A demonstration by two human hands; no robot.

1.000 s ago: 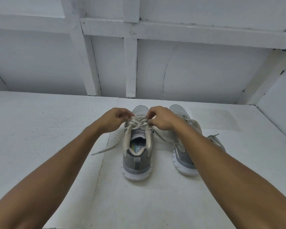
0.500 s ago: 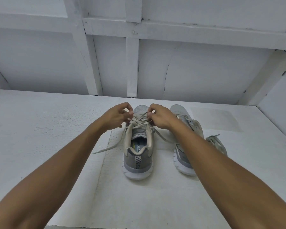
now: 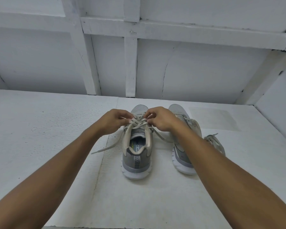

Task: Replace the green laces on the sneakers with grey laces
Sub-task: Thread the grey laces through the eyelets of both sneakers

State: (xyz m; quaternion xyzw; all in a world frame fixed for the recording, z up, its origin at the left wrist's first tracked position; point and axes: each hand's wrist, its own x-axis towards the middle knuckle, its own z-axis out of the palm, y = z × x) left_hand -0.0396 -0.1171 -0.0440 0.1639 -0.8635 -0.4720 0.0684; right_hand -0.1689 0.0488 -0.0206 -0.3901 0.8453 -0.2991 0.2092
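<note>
Pinching grips of the left hand and right hand are holding the pale lace at the top of the left sneaker.

Each grip is closing thumb and fingertips on a strand where the lace is crossing over the tongue, one hand on either side of the shoe's middle. The left sneaker is standing upright on the white bench, heel near and toe pointing far. One loose end of the lace is trailing left across the bench; another is running right toward the right sneaker, which is standing just beside it, partly hidden by the right forearm. A loose lace bundle is lying on the bench right of that forearm.
</note>
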